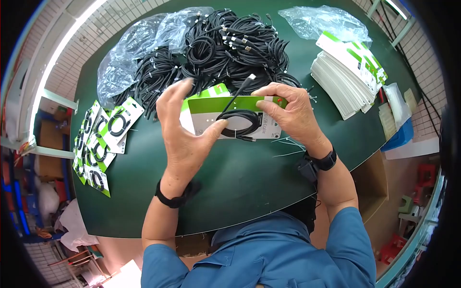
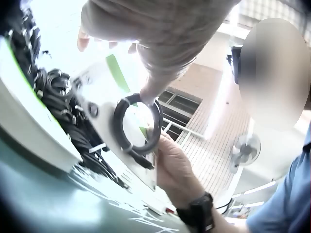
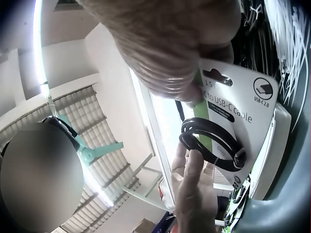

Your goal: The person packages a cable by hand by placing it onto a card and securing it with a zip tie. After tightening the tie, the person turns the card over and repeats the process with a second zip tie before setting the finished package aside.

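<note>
A green-and-white packaging card (image 1: 199,120) printed "USB-C Cable" is held over the table in front of the body. Against its face lies a coiled black cable (image 1: 254,122), bound with a tie, one connector end sticking up past the card's top edge. My right hand (image 1: 295,113) pinches the card at its right end, thumb on the front. The left hand (image 1: 180,132) has its thumb pressed on the coil's left side, while its fingers stand raised and apart from the card. In the right wrist view the left thumb (image 3: 194,167) touches the coil (image 3: 214,143) again.
A large heap of bundled black cables (image 1: 230,48) covers the table's far middle, beside clear plastic bags (image 1: 129,57). Finished-looking cards with cables (image 1: 103,139) lie at left. Stacked cards (image 1: 343,79) stand at right. White ties (image 1: 290,144) lie near the right wrist.
</note>
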### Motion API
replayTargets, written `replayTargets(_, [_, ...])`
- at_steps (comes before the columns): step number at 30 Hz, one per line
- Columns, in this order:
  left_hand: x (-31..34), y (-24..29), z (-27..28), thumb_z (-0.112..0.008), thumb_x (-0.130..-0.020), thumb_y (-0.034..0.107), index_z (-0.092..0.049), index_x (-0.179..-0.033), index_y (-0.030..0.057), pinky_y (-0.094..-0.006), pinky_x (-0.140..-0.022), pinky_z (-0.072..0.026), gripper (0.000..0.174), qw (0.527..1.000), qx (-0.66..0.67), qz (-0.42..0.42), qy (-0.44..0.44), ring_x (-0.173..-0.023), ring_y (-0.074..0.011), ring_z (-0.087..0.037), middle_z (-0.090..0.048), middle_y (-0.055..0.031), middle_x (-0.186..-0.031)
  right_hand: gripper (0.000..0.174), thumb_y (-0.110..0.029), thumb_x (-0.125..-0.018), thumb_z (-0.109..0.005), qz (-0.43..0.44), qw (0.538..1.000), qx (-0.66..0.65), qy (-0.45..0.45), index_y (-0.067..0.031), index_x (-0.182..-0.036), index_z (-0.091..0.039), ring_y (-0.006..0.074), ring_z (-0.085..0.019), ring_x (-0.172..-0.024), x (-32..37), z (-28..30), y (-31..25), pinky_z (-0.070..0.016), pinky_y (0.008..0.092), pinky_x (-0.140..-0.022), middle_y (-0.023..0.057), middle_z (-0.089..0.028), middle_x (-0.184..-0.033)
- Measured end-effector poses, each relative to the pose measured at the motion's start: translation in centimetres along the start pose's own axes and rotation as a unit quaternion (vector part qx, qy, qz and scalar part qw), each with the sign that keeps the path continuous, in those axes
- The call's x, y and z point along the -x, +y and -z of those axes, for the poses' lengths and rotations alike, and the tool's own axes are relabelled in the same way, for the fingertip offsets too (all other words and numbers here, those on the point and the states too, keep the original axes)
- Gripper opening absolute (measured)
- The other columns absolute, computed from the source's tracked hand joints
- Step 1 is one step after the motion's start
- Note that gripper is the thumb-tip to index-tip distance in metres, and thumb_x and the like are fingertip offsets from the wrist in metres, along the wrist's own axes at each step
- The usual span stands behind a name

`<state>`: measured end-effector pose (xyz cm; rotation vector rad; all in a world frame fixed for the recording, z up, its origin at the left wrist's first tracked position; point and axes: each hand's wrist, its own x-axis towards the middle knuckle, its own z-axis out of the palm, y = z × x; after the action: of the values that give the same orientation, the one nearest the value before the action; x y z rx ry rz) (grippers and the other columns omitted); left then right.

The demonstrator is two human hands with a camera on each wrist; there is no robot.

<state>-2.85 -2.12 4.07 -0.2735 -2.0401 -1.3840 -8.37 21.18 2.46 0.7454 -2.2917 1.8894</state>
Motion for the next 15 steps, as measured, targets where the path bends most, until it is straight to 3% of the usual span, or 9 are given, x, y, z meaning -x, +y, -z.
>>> replayTargets(1, [-0.7,0.5,1.0,-0.088,-0.078,0.010,-0.068,-0.125,0.0034,-0.0379,-0.083,-0.0602,0.050,0.982,-0.155,-0.090,-0.060,-0.110,-0.0280,-0.069,-0.067,-0.0115,-0.124,0.016,-0.005,-0.094,-0.075,0.014,1.000,0.019,-0.016,0.0008,-0.109,-0.077,0.0066,-0.065,-0.082,0.0,-0.2,-0.1,-0.0516,0.0241,-0.072,0.0024,-0.075,-0.093])
replayTargets(2, [-0.8,0.6,1.5,-0.089,-0.076,0.012,-0.069,-0.123,0.0045,-0.0391,-0.082,-0.0593,0.052,0.929,-0.303,-0.176,-0.122,-0.109,-0.0294,-0.069,-0.068,-0.0111,-0.121,0.017,-0.004,-0.093,-0.075,0.026,0.998,0.037,-0.033,0.0008,-0.108,-0.077,0.0065,-0.064,-0.081,0.3,-0.4,-0.1,-0.0512,0.0242,-0.071,0.0020,-0.075,-0.093])
replayTargets(6, [0.3,0.0,1.6,-0.089,-0.073,0.011,-0.073,-0.115,0.0056,-0.0404,-0.077,-0.0569,0.045,0.948,-0.213,-0.122,-0.203,-0.098,-0.0314,-0.070,-0.071,-0.0116,-0.106,0.019,-0.004,-0.090,-0.076,0.025,0.993,0.071,-0.093,0.0002,-0.108,-0.077,0.0079,-0.064,-0.078,0.5,-0.7,-0.1,-0.0508,0.0247,-0.070,0.0035,-0.075,-0.092])
replayTargets(11, [1.0,-0.1,1.4,-0.086,-0.076,0.008,-0.075,-0.108,0.0037,-0.0395,-0.075,-0.0569,0.034,0.957,-0.170,-0.058,-0.227,-0.087,-0.0305,-0.071,-0.072,-0.0125,-0.094,0.019,-0.005,-0.089,-0.077,0.025,0.993,0.050,-0.106,-0.0005,-0.107,-0.078,0.0097,-0.065,-0.079,0.6,-1.0,-0.4,-0.0518,0.0256,-0.070,0.0058,-0.075,-0.094])
replayTargets(15, [1.5,-0.5,1.1,-0.081,-0.077,0.003,-0.075,-0.107,0.0030,-0.0404,-0.073,-0.0571,0.031,0.955,-0.182,-0.077,-0.221,-0.080,-0.0319,-0.071,-0.072,-0.0134,-0.091,0.019,-0.005,-0.088,-0.080,0.062,0.998,-0.006,-0.022,-0.0013,-0.106,-0.077,0.0126,-0.067,-0.078,0.8,-1.9,-0.7,-0.0534,0.0271,-0.070,0.0079,-0.074,-0.095])
